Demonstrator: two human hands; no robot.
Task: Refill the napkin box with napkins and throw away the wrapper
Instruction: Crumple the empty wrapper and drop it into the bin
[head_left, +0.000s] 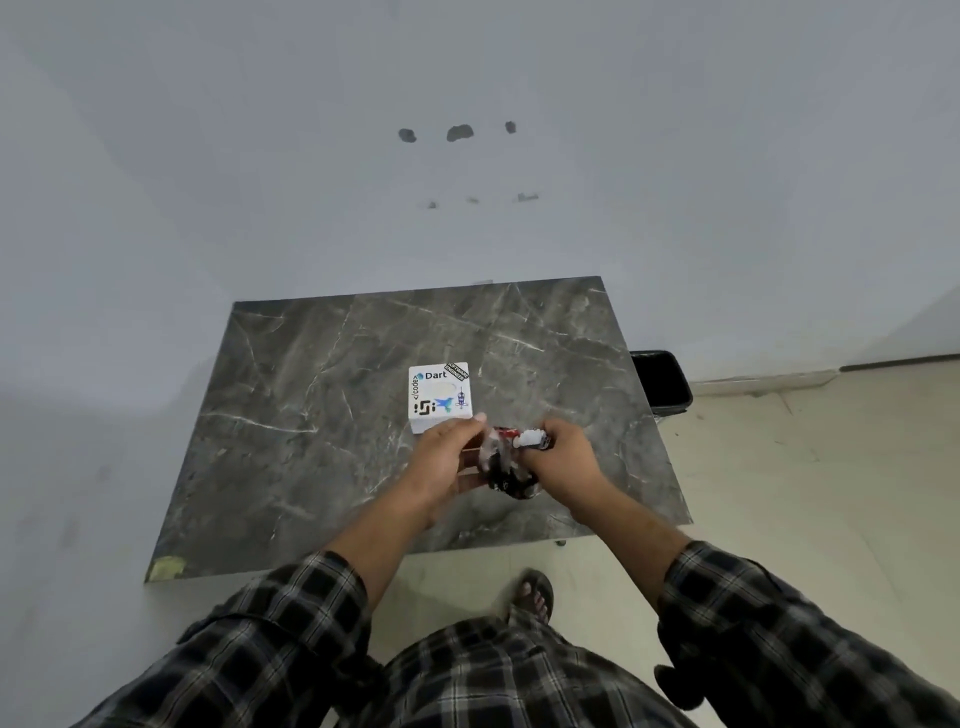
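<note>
A white napkin box (440, 396) covered with stickers stands near the middle of the dark marble table (311, 415). Just in front of it, above the table, both hands hold a crumpled black, red and clear plastic wrapper (506, 470). My left hand (447, 457) grips the wrapper's left side, thumb and fingers pinched on the clear film. My right hand (563, 457) grips its right side, where something white shows at the top by the fingers. Whether napkins remain inside the wrapper is hidden.
A black bin (662, 379) stands on the floor just past the table's right edge. A grey wall rises behind the table. My foot in a sandal (535, 592) rests on the pale tiled floor at the table's near edge.
</note>
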